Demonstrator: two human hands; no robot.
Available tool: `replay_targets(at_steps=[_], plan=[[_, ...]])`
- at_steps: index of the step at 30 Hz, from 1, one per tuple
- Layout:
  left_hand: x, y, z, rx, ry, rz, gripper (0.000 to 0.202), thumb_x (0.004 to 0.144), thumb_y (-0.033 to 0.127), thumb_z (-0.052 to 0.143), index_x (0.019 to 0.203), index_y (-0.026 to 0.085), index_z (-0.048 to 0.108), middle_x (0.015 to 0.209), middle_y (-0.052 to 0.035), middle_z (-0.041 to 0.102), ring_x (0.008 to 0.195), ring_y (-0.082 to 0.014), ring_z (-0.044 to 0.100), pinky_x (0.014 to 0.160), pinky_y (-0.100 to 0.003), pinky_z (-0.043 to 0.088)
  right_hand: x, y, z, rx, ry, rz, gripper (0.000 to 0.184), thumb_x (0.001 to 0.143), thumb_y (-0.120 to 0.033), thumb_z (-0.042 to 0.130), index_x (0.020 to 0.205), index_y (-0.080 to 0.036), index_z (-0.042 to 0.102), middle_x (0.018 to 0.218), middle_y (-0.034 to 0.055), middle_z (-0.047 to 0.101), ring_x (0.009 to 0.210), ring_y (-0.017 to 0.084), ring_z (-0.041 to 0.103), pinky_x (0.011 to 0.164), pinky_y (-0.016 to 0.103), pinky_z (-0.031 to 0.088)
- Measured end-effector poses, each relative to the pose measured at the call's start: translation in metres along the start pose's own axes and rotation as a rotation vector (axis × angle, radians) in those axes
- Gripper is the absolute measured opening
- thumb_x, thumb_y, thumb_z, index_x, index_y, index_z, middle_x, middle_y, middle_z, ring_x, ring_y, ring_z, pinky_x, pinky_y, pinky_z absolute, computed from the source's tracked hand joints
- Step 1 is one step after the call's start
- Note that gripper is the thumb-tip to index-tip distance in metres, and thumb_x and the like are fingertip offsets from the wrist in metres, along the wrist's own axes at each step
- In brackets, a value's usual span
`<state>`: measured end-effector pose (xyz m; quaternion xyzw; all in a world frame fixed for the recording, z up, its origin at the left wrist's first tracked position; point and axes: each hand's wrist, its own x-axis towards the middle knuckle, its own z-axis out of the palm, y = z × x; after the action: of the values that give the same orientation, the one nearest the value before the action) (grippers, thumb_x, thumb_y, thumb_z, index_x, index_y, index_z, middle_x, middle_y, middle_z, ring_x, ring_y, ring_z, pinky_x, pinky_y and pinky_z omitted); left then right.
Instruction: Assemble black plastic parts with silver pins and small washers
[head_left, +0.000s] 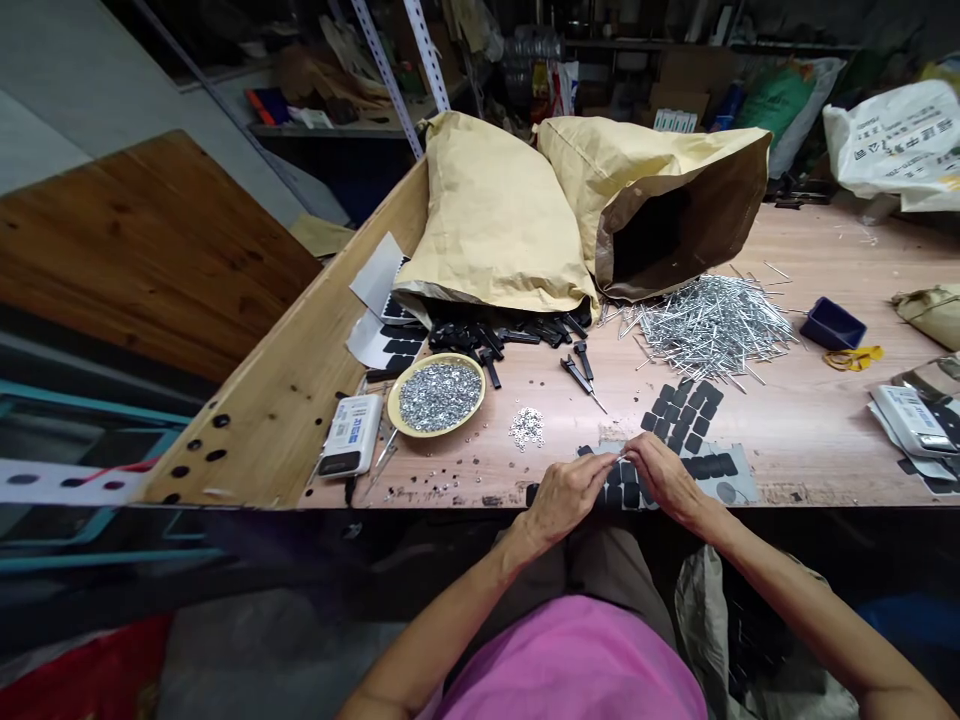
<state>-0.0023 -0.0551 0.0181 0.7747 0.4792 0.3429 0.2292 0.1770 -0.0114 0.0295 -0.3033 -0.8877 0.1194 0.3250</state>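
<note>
Two paper sacks (495, 215) are lying at twelve o'clock, a blue tray (831, 328) at two o'clock. A yellow dish (391, 402) is sitting at ten o'clock.

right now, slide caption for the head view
Left hand and right hand meet over black pads at the bench edge, near a dish of metal bits.

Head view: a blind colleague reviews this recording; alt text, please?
The left hand and right hand touch fingertips over a sheet of black pads at a workbench's near edge. Beyond: yellow dish of metal bits, pile of pins, two paper sacks.
</note>
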Motion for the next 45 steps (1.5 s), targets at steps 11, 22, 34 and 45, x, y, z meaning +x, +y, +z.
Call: replay_targets(at_steps=[11, 22, 34, 45], plan=[[0.01, 0.001, -0.004, -0.412, -0.12, -0.205, 0.029, 0.09, 0.022, 0.045, 0.105, 0.019, 0.07, 0.101, -0.0045, 0.073, 0.095, -0.0185, 0.068, 0.085, -0.028, 0.054, -0.001, 0.003, -0.003, 0.0, 0.021, -0.002, 0.029, 0.099, -0.027, 0.03, 0.086, -0.021, 0.055, 0.074, 0.0044, 0.06, 0.069, 0.015, 0.056, 0.063, 0.026, 0.046], [0.006, 0.007, 0.009, -0.027, -0.054, -0.146, 0.028, 0.091, 0.02, 0.044, 0.109, 0.021, 0.066, 0.103, -0.0073, 0.072, 0.091, -0.0192, 0.069, 0.079, -0.027, 0.054, -0.002, 0.004, -0.001, -0.218, -0.245, 0.476, 0.064, 0.097, -0.05, 0.014, 0.055, -0.02, 0.053, 0.052, 0.0025, 0.054, 0.048, 0.013, 0.051, 0.046, 0.025, 0.03], [0.011, 0.013, 0.009, -0.324, -0.031, -0.266, 0.022, 0.087, 0.025, 0.047, 0.094, 0.022, 0.067, 0.097, -0.0038, 0.073, 0.089, -0.0191, 0.068, 0.08, -0.028, 0.051, 0.006, 0.01, -0.013, -0.085, -0.151, 0.235, 0.056, 0.097, -0.048, 0.021, 0.065, -0.021, 0.057, 0.061, 0.0038, 0.057, 0.06, 0.015, 0.054, 0.058, 0.027, 0.038], [0.035, 0.026, 0.024, -1.112, 0.267, -0.563, 0.03, 0.074, 0.044, 0.065, 0.084, 0.017, 0.058, 0.097, -0.0095, 0.072, 0.098, -0.0194, 0.064, 0.092, -0.034, 0.045, -0.017, -0.01, -0.003, 0.406, -0.012, 0.609, 0.034, 0.089, -0.05, 0.043, 0.095, -0.021, 0.06, 0.085, 0.0032, 0.067, 0.075, 0.017, 0.062, 0.067, 0.029, 0.05]])
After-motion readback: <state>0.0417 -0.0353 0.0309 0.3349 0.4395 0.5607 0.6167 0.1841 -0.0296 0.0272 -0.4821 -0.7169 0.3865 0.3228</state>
